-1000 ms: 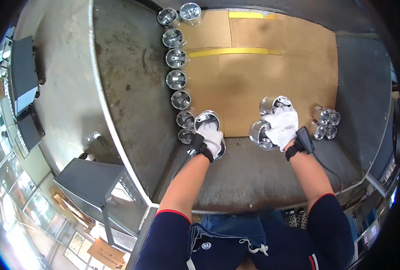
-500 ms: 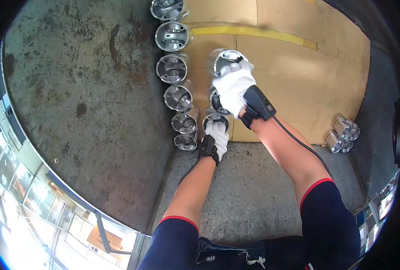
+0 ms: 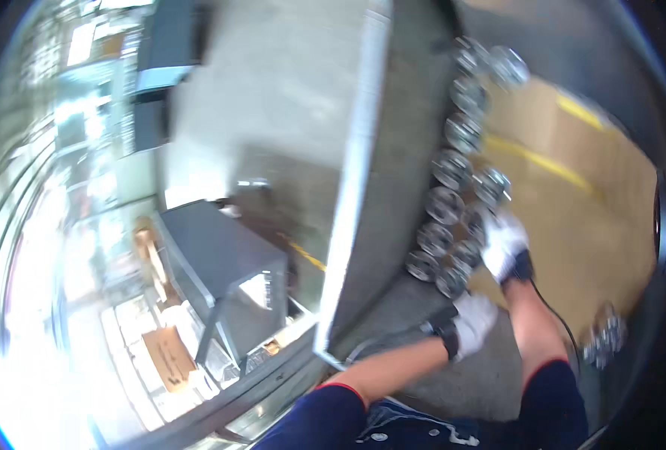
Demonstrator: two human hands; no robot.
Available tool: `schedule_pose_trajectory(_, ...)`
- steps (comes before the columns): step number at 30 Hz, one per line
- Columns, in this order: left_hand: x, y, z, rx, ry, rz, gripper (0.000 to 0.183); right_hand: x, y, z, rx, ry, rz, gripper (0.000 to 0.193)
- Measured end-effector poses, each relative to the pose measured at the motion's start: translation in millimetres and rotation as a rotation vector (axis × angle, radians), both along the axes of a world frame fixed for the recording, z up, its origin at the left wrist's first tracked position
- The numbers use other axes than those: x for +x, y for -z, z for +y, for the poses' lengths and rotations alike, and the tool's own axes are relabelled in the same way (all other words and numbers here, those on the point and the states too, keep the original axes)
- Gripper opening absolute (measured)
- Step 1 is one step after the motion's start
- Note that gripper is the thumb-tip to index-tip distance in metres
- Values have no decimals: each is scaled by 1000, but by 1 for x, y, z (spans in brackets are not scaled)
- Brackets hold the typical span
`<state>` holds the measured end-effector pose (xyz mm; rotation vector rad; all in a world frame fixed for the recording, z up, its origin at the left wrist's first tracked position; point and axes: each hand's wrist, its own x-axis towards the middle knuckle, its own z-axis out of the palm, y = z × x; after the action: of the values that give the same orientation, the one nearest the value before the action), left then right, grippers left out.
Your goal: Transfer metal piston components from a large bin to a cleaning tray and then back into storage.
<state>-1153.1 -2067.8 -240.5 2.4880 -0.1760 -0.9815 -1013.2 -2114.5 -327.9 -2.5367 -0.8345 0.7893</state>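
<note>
Shiny metal pistons stand in a long row, with a shorter second row beside it. My right hand (image 3: 504, 241), in a white glove, is at the second row, next to a piston (image 3: 474, 221) that it partly covers. Just beyond that stands another piston (image 3: 492, 184). My left hand (image 3: 474, 324), also white-gloved, is over the grey floor of the bin, close to the nearest piston (image 3: 451, 282) but apart from it. Motion smears the fingers of both hands, so their grip does not show.
Brown cardboard (image 3: 558, 217) with yellow tape lines the bin floor right of the rows. A small cluster of metal parts (image 3: 607, 336) stands at the right wall. The bin's pale rim (image 3: 355, 180) runs along the left; outside are a dark box-shaped cabinet (image 3: 228, 251) and a carton (image 3: 168, 358).
The view has swung left. My left hand has come off the near piston and drawn back. My right hand has drawn back from the piston it was at, which now stands in the second row.
</note>
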Motion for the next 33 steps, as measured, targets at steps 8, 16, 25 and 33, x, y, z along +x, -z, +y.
schedule_pose_trajectory(8,-67,-152,18,2,-303,-163,55,-112,5,-145,-579,-62,152,33)
schedule_pose_trajectory(16,-160,-233,69,132,-356,-135,63,-126,-147,-135,-51,398,242,58)
schedule_pose_trajectory(25,-291,-246,78,101,-379,-243,58,-248,-249,-132,585,718,409,57)
schedule_pose_trajectory(33,-337,-277,53,204,-271,25,61,-338,-300,-185,326,659,397,54)
